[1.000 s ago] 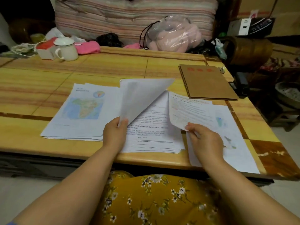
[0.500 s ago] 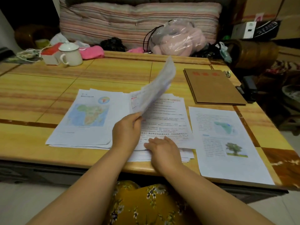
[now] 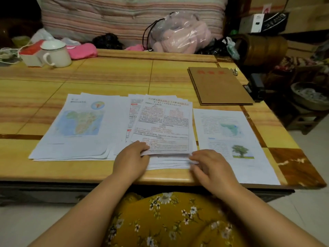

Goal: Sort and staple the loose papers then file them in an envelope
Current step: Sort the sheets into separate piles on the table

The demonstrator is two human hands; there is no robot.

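Three groups of papers lie along the table's front edge. A pile topped by a map sheet (image 3: 78,125) is on the left. The middle stack (image 3: 163,125) has a sheet of red and black text on top. A single sheet with a tree picture (image 3: 229,139) lies on the right. My left hand (image 3: 131,157) pinches the near left corner of the middle stack's top sheet. My right hand (image 3: 211,164) rests with spread fingers on that stack's near right corner. Brown envelopes (image 3: 219,84) lie at the back right, with a black stapler (image 3: 256,88) beside them.
A white lidded mug (image 3: 57,52) and a red-topped box (image 3: 32,54) stand at the table's back left. A pink cloth (image 3: 81,50) and a plastic bag (image 3: 179,32) sit behind the wooden table (image 3: 114,72). A small clip (image 3: 235,71) lies near the envelopes.
The sheet my left hand held up has come down flat on the middle stack. My right hand put the tree sheet on the right, then moved to the stack's near right corner.
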